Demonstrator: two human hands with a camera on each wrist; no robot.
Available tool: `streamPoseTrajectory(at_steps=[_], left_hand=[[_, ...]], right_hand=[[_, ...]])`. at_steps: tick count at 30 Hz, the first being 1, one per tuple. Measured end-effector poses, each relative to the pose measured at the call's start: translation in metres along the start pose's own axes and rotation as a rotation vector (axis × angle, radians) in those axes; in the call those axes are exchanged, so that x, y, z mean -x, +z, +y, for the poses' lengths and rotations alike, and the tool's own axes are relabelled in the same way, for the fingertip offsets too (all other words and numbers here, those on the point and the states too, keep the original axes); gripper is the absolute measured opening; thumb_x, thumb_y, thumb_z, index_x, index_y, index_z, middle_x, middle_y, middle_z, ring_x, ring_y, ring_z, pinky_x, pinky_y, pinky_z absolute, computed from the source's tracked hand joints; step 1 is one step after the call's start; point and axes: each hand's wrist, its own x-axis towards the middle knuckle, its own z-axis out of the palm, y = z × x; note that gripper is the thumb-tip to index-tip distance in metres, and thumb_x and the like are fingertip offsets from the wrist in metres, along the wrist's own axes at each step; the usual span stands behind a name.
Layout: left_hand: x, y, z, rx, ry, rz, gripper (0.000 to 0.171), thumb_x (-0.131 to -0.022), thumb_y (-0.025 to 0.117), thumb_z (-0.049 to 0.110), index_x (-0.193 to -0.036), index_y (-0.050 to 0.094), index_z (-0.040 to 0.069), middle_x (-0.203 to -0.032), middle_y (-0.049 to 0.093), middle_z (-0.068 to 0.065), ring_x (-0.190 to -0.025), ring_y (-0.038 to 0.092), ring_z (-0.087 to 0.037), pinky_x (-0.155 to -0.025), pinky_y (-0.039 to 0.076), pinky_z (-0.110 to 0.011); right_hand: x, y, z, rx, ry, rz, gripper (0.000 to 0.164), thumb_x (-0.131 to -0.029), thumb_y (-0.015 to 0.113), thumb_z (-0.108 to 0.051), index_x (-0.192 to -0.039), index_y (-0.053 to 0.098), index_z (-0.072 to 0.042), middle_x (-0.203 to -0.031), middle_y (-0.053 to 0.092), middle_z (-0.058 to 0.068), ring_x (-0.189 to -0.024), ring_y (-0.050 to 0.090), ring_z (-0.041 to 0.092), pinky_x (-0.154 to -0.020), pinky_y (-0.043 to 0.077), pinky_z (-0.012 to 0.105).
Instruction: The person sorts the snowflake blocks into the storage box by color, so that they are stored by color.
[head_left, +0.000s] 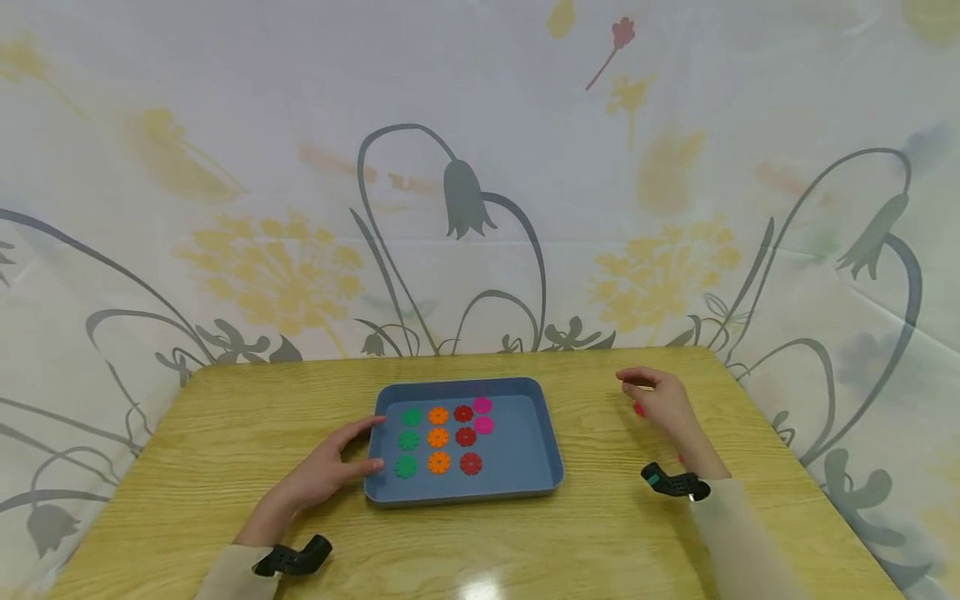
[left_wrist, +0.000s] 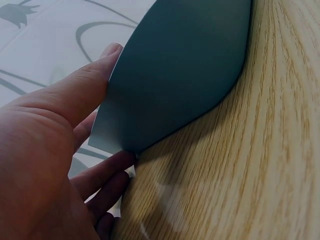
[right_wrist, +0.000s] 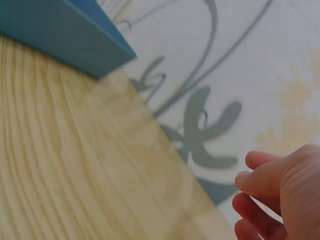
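Note:
A blue-grey rectangular tray (head_left: pixel 525 487) lies on the wooden table. Inside it are round notched plastic discs in columns: green discs (head_left: pixel 408 440), orange discs (head_left: pixel 438 437), red discs (head_left: pixel 466 437) and two pink discs (head_left: pixel 483 425). My left hand (head_left: pixel 327 468) rests at the tray's left side, thumb and fingers fairly straight and spread, touching its rim and wall. Over the table's right part hovers my right hand (head_left: pixel 663 410), fingers loosely bent, nothing visible between them. One loose pink disc (head_left: pixel 640 409) shows under its fingers, partly hidden.
Another pink disc (head_left: pixel 681 458) peeks out beside the right wrist, mostly covered. Behind the wooden table (head_left: pixel 600 533) hangs a white cloth (head_left: pixel 480 100) printed with flowers, also along both sides. Each wrist wears a black band-mounted device (head_left: pixel 292 558).

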Motion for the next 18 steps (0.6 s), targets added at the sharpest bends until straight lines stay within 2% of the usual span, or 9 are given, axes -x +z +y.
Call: streamPoseTrajectory(at_steps=[2, 7, 12, 18], left_hand=[[0.000, 0.000, 0.000, -0.004, -0.001, 0.000, 0.066, -0.085, 0.068, 0.033, -0.142, 0.039, 0.016, -0.147, 0.030, -0.015, -0.136, 0.019, -0.037, -0.105, 0.015, -0.060], [0.000, 0.001, -0.001, -0.006, -0.004, -0.001, 0.065, -0.085, 0.068, 0.033, -0.142, 0.040, 0.017, -0.147, 0.030, -0.014, -0.136, 0.019, -0.037, -0.105, 0.014, -0.060], [-0.001, 0.001, 0.001, -0.010, 0.005, -0.002, 0.065, -0.086, 0.068, 0.033, -0.142, 0.040, 0.016, -0.147, 0.030, -0.014, -0.136, 0.019, -0.037, -0.105, 0.015, -0.060], [-0.001, 0.001, 0.000, 0.003, -0.003, -0.003, 0.066, -0.085, 0.068, 0.032, -0.142, 0.039, 0.015, -0.147, 0.029, -0.015, -0.136, 0.018, -0.037, -0.105, 0.014, -0.060]], right_hand=[[0.005, -0.011, 0.010, 0.028, 0.053, 0.015, 0.028, -0.094, 0.057, -0.016, -0.118, 0.063, -0.003, -0.117, 0.058, 0.019, -0.092, 0.057, 0.031, -0.059, 0.049, 0.029], [0.013, -0.029, 0.031, 0.067, 0.117, 0.013, 0.032, -0.094, 0.056, -0.018, -0.121, 0.060, 0.000, -0.120, 0.055, 0.021, -0.105, 0.049, 0.031, -0.076, 0.045, 0.030], [0.018, -0.033, 0.041, 0.057, 0.098, -0.047, 0.040, -0.094, 0.059, -0.022, -0.124, 0.056, 0.003, -0.121, 0.056, 0.023, -0.107, 0.051, 0.034, -0.081, 0.044, 0.028], [0.014, -0.033, 0.047, 0.088, 0.086, -0.168, 0.047, -0.091, 0.062, -0.027, -0.127, 0.054, 0.002, -0.126, 0.052, 0.023, -0.112, 0.048, 0.037, -0.090, 0.040, 0.045]])
